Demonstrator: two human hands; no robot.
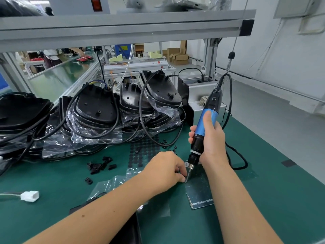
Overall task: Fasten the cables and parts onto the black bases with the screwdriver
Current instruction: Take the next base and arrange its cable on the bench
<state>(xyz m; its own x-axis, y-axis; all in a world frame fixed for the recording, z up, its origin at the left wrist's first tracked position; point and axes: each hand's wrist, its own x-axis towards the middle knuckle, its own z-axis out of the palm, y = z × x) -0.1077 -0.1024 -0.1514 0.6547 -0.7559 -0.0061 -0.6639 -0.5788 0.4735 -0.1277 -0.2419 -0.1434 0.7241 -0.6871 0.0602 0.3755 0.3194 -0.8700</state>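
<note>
Green worktop (263, 173), big to small. Stack of black bases (98, 104) in plastic wrap with black cables (146, 131) looped over them sits at the back left, well apart from both hands; whether any carries fastened parts I cannot tell. No base under the tool, so fastening looks still ahead for this round. Right hand (211, 138) grips the blue electric screwdriver (204, 127) upright, bit tip down near the worktop. Left hand (165, 169) has fingers curled, pinching something tiny at the bit tip, likely a screw being loaded; too small to confirm. Small black clips (100, 166) lie loose left of it, loose screws (168, 145) beyond.
</note>
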